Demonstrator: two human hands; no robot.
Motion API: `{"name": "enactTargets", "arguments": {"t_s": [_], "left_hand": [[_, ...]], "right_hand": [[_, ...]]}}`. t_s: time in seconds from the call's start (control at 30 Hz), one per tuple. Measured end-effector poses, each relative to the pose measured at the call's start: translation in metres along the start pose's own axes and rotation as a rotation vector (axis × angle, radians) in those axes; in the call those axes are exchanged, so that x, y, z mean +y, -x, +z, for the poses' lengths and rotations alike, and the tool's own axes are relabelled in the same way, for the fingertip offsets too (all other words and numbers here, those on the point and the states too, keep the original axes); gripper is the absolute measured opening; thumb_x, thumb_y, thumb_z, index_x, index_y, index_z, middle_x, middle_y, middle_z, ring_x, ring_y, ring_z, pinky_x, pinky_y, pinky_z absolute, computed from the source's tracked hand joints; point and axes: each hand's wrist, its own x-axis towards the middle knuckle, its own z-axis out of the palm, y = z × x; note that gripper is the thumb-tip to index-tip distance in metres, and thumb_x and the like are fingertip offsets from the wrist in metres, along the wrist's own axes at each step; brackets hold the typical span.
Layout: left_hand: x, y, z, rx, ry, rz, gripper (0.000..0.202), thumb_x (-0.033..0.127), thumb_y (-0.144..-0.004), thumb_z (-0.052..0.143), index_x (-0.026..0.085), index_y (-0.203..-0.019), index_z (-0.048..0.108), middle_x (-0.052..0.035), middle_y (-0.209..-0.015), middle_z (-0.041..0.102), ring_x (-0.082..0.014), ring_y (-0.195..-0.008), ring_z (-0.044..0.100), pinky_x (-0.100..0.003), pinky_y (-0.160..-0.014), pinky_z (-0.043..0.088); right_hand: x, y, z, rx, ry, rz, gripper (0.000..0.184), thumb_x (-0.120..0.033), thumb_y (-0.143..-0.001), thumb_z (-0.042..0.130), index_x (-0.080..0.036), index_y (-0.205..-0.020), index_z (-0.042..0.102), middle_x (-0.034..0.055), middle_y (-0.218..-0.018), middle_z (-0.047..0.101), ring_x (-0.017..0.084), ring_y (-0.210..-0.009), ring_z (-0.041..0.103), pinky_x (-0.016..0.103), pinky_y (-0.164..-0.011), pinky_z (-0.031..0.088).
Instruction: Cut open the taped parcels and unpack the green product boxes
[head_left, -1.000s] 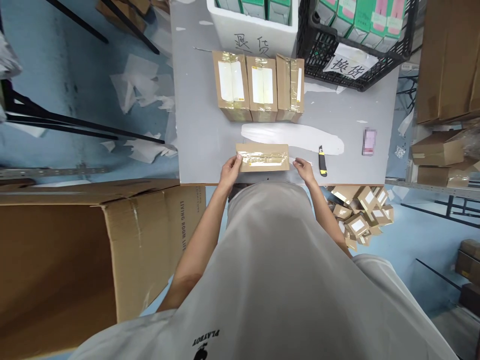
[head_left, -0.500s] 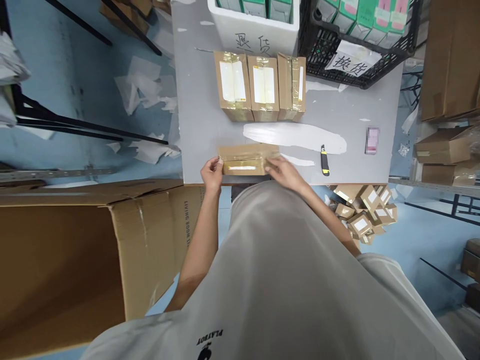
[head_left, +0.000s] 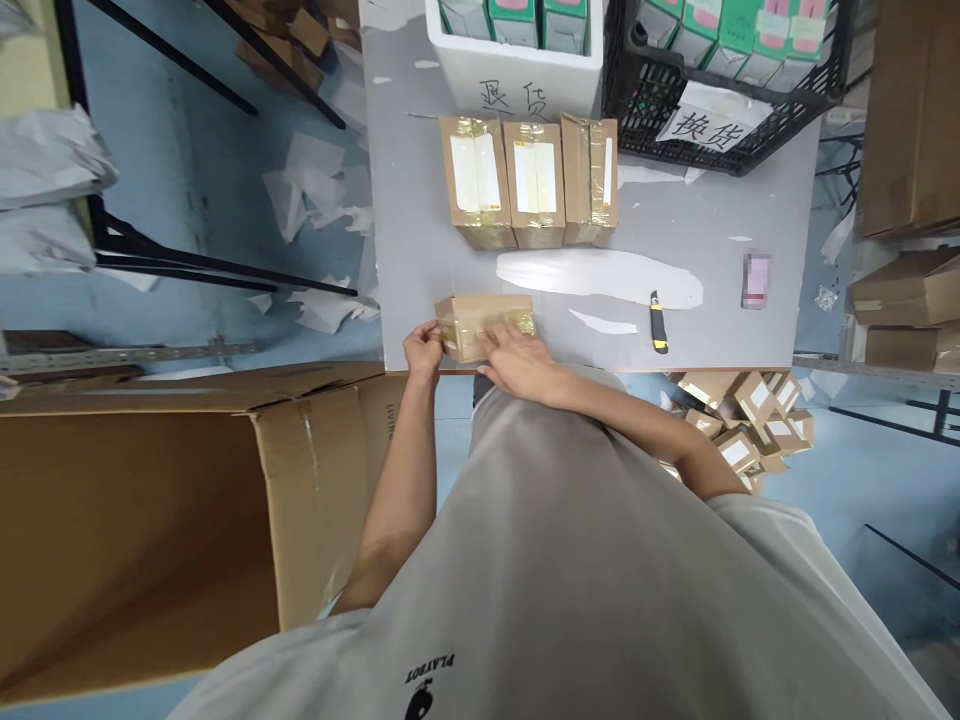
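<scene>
A small brown cardboard box point(head_left: 469, 312) with shiny tape lies at the table's front edge. My left hand point(head_left: 424, 350) is closed in a pinch at the box's left end; whether it has hold of tape or the cardboard itself is too small to tell. Across the box's near right part lies my right hand point(head_left: 517, 362), fingers stretched out and flat against the surface. To the right, a black and yellow utility knife point(head_left: 658, 322) rests on the table, apart from both hands.
Three taped boxes point(head_left: 534, 185) stand in a row behind. Farther back are a white foam bin point(head_left: 517, 80) and a black crate point(head_left: 667, 135) holding green cartons. A large open carton point(head_left: 315, 510) stands at left; small boxes point(head_left: 742, 420) are piled on the floor at right.
My right hand has moved left from the box's right end onto the box, its fingers now flat. The box now shows a different side. My left hand stays at the left end.
</scene>
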Motion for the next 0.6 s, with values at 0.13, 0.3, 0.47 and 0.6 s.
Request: {"name": "enactTargets", "arguments": {"t_s": [0.13,0.3,0.47,0.6], "left_hand": [[0.000,0.008,0.001,-0.062,0.058,-0.007,0.037,0.028,-0.087,0.081,0.014,-0.121,0.085,-0.0161,-0.122,0.088,-0.0318,-0.128,0.083,-0.048,-0.119,0.067],[0.011,0.028,0.017,-0.282,0.125,-0.005,0.051,0.037,-0.083,0.090,0.016,-0.129,0.084,-0.0166,-0.137,0.087,-0.0341,-0.135,0.080,-0.052,-0.123,0.065],[0.029,0.036,0.045,-0.437,0.065,0.072,0.047,0.030,-0.081,0.089,0.018,-0.126,0.082,-0.0165,-0.145,0.083,-0.0325,-0.128,0.082,-0.050,-0.123,0.064],[0.036,0.025,0.056,-0.390,0.048,0.055,0.049,0.032,-0.083,0.092,0.019,-0.128,0.079,-0.0165,-0.139,0.085,-0.0324,-0.133,0.080,-0.049,-0.125,0.061]], "right_hand": [[0.054,0.036,-0.025,0.105,-0.160,0.072,0.065,-0.054,-0.113,0.078,-0.024,-0.170,0.073,0.0192,-0.171,0.071,0.043,-0.167,0.061,0.060,-0.140,0.051],[0.131,0.064,-0.049,0.219,-0.523,0.197,0.060,-0.074,-0.105,0.082,-0.022,-0.132,0.094,0.0137,-0.142,0.089,0.042,-0.140,0.079,0.057,-0.126,0.062],[0.169,0.069,-0.056,0.249,-0.724,0.380,0.067,-0.086,-0.095,0.085,-0.020,-0.090,0.089,0.0076,-0.103,0.091,0.036,-0.118,0.083,0.049,-0.114,0.066],[0.172,0.058,-0.056,0.346,-0.792,0.563,0.070,-0.088,-0.098,0.082,-0.019,-0.096,0.087,0.0161,-0.118,0.090,0.035,-0.119,0.084,0.048,-0.110,0.068]]}}
